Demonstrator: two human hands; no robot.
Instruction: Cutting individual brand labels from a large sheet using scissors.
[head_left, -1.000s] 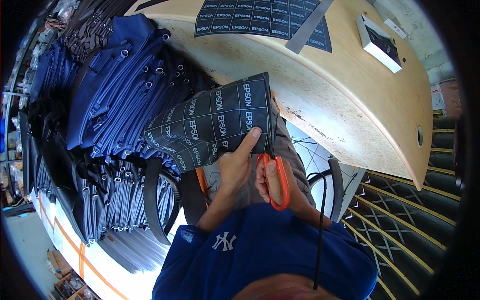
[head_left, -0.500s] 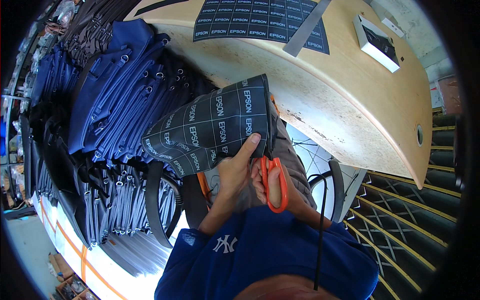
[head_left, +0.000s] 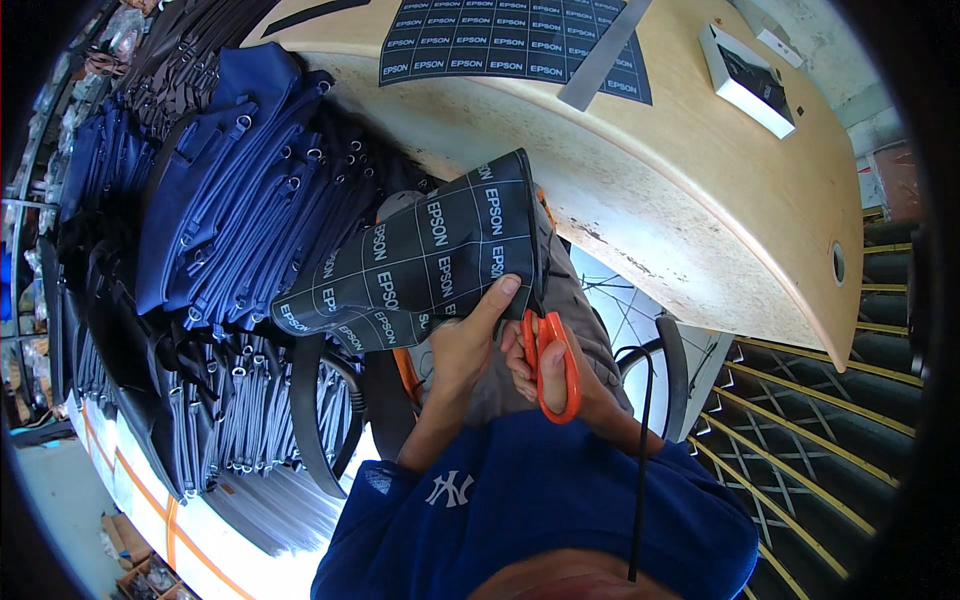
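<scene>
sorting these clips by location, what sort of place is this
Probably a bag-making workshop: stacked, ring-fitted blue pieces at the left, a patterned dark sheet on the table, and orange-handled scissors in the right hand.

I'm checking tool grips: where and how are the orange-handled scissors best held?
Probably by the orange handles, coming from the wearer's side: the loops point back toward the blue shirt, and the right hand holds them there. The far end meets the black patterned material, blades unseen, so it seems a poorer hold.
</scene>
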